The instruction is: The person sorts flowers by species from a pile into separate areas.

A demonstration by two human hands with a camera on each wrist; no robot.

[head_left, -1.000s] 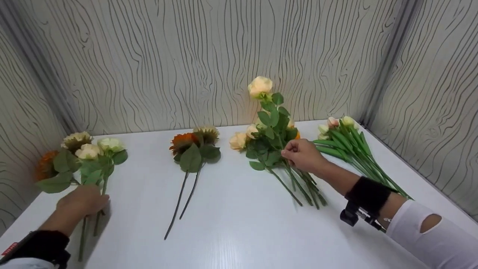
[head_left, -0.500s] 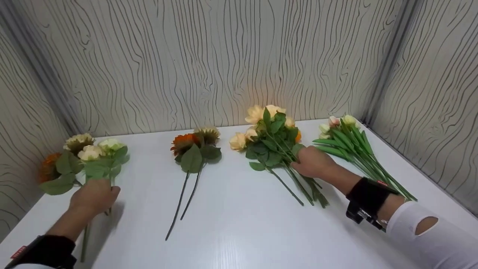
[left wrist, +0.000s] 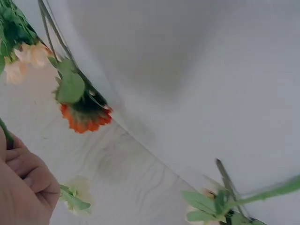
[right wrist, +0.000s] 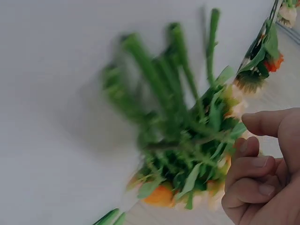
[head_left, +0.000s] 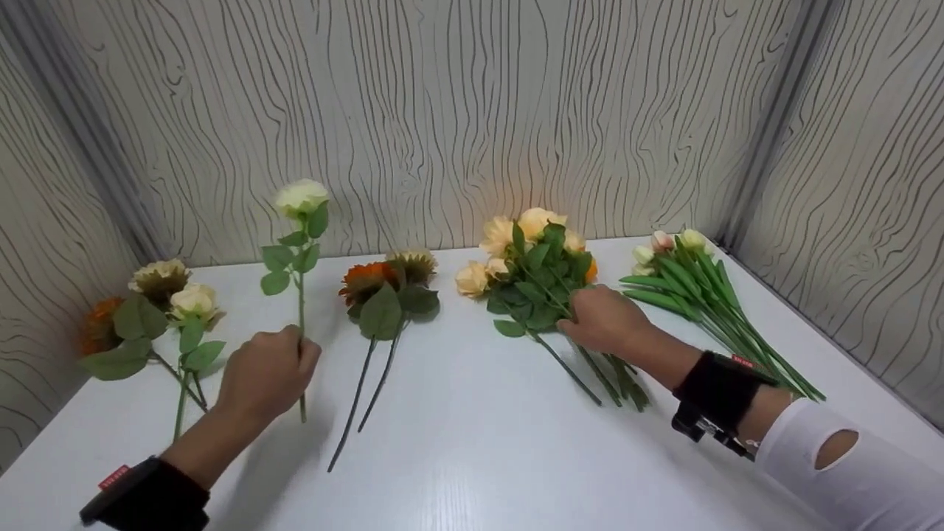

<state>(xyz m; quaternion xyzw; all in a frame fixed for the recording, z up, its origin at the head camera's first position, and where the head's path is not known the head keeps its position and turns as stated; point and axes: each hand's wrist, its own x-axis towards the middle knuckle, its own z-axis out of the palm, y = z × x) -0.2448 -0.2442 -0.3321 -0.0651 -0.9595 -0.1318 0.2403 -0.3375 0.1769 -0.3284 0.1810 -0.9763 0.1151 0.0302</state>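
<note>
My left hand (head_left: 269,369) grips the stem of a white rose (head_left: 301,198) and holds it upright above the table. In the left wrist view, curled fingers (left wrist: 35,180) show beside that rose's pale head (left wrist: 79,194). My right hand (head_left: 608,317) is at the stems of a bunch of peach and orange roses (head_left: 542,221). The right wrist view shows its thumb apart from loosely bent fingers (right wrist: 251,190), with nothing between them, beside the bunch's leaves (right wrist: 187,178). Left of my left hand lies a cream rose (head_left: 193,302) with leaves.
An orange flower (head_left: 367,282) and a cream flower (head_left: 413,264) on dark stems lie mid-table. Another orange flower (head_left: 102,328) and cream flower (head_left: 158,280) lie at far left. Tulips (head_left: 689,280) lie at right. Patterned panels (head_left: 413,125) enclose the white table (head_left: 472,442).
My left hand has lifted the white rose out of the left group and moved it right. My right hand has lowered a peach rose onto the bunch and let go, staying near the stems.
</note>
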